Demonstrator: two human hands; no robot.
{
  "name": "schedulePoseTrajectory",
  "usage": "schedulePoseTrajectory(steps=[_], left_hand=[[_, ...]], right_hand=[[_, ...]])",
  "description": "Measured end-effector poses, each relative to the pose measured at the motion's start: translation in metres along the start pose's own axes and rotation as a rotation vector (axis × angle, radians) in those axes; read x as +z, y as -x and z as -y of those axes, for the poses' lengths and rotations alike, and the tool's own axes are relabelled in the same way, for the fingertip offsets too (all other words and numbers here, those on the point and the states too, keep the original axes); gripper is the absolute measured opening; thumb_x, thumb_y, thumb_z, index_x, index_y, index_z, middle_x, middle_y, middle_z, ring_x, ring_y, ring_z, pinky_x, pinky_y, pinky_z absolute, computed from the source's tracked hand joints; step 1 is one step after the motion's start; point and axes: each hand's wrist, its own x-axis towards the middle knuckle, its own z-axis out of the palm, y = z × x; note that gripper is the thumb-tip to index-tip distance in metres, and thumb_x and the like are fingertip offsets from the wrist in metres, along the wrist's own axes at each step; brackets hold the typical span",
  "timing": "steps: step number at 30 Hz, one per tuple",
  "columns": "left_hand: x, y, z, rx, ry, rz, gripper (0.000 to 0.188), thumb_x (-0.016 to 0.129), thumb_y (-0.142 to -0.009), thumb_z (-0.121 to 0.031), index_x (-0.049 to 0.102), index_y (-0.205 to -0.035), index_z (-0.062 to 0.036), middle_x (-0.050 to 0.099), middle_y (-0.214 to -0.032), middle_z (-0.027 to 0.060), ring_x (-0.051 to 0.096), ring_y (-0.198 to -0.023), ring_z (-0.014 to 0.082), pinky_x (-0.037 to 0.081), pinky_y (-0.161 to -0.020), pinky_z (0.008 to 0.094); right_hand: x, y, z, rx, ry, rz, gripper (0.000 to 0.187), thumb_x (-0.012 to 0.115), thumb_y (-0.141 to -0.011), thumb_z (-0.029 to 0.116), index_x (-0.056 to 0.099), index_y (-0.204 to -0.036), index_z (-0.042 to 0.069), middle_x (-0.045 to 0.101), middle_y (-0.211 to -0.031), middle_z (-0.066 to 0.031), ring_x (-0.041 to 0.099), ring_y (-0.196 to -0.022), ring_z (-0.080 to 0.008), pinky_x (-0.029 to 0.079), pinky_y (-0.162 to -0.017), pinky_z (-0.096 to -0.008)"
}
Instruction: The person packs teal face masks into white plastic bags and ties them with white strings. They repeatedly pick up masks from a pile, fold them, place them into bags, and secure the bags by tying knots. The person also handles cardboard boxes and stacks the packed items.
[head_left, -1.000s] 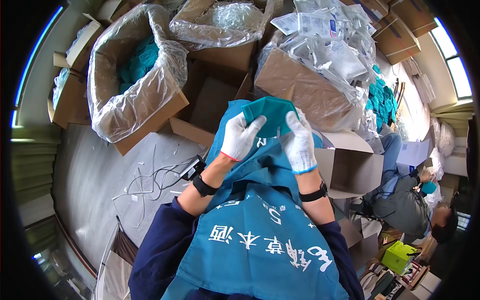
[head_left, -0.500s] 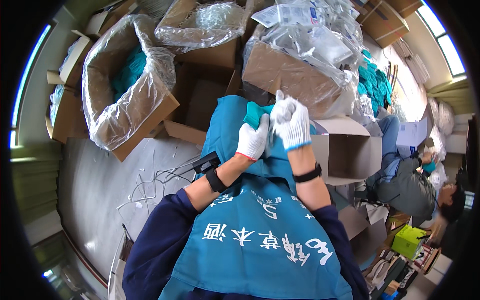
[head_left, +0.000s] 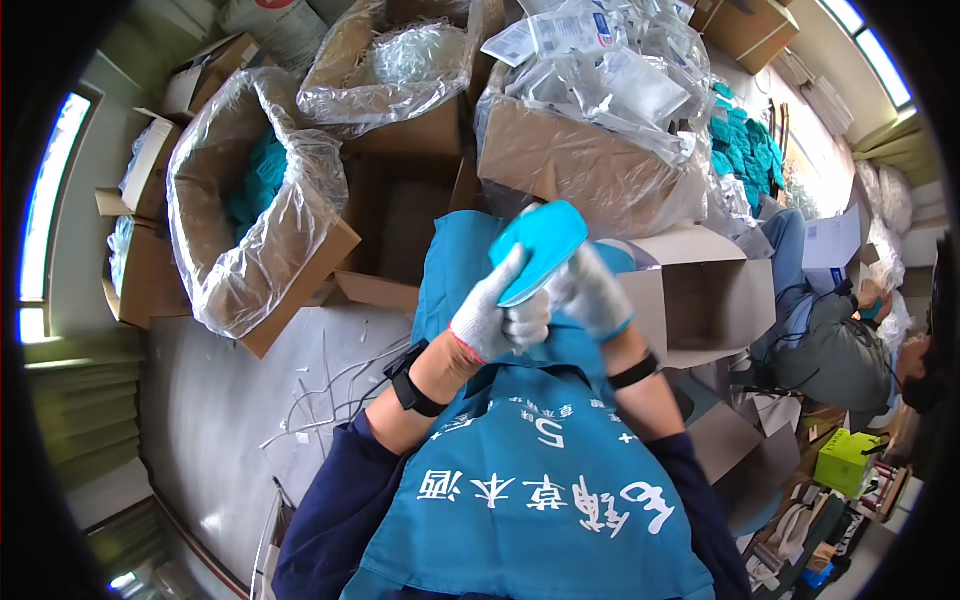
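Observation:
My left hand (head_left: 500, 310), in a white knit glove with a red cuff edge, holds a flat teal piece (head_left: 543, 250) with a rounded outline. Its thumb lies along the near side of the piece and its fingers are curled beneath. What exactly the piece is, I cannot make out. My right hand (head_left: 594, 295), gloved in white with a blue cuff edge, is right beside it, smeared by motion, its fingers partly hidden. Below both hands a teal apron (head_left: 470, 400) covers my lap.
A plastic-lined carton (head_left: 300, 270) with teal items stands at left. Ahead, another carton (head_left: 580, 155) is heaped with clear bags; an open white box (head_left: 715, 300) sits to the right. Another person (head_left: 845, 345) is beyond it. Straps (head_left: 330, 390) lie on the floor.
The teal piece, bunched between my hands before, now shows its broad flat face above my left hand. My right hand has come down and turned. The view has shifted slightly.

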Motion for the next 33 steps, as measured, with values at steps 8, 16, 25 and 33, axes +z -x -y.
schedulePoseTrajectory(steps=[8,16,25,33], left_hand=[[-0.059,0.005,0.014,0.348,-0.629,-0.444,0.058,0.057,-0.099,-0.050,0.053,-0.132,-0.0028,0.061,-0.120,0.0104,0.058,-0.112,0.0185,0.047,-0.090,0.0300],[-0.045,-0.046,0.008,0.801,-0.669,-0.700,0.021,0.059,-0.102,-0.017,0.064,-0.117,-0.0016,0.068,-0.106,0.0031,0.063,-0.093,0.0105,0.051,-0.083,0.0261],[-0.063,-0.055,-0.010,0.738,-0.403,-1.092,0.037,0.059,-0.100,-0.040,0.067,-0.102,-0.0036,0.070,-0.090,0.0065,0.065,-0.078,0.0157,0.052,-0.070,0.0309],[-0.062,-0.067,0.028,0.758,-1.039,-0.788,0.005,0.064,-0.087,-0.001,0.068,-0.088,-0.0015,0.065,-0.076,-0.0008,0.057,-0.072,0.0062,0.049,-0.064,0.0272]], right_hand=[[-0.046,0.008,0.004,-0.083,0.042,-0.333,0.009,0.067,-0.096,0.015,0.065,-0.102,0.009,0.057,-0.076,0.0065,0.051,-0.056,-0.0028,0.038,-0.047,-0.0163],[-0.024,0.003,-0.031,0.193,-0.128,-0.362,0.028,0.062,-0.100,0.035,0.063,-0.109,0.009,0.054,-0.074,0.0063,0.051,-0.055,-0.0057,0.042,-0.049,-0.0207],[-0.008,0.017,-0.033,0.486,-0.185,-0.090,0.040,0.059,-0.100,0.045,0.059,-0.077,0.012,0.034,-0.055,0.0107,0.024,-0.038,-0.0031,0.019,-0.035,-0.0215],[-0.057,-0.036,-0.019,0.299,-0.625,-0.359,0.036,0.047,-0.101,0.019,0.053,-0.066,0.010,0.034,-0.051,0.0054,0.032,-0.038,-0.0108,0.028,-0.037,-0.0263]])
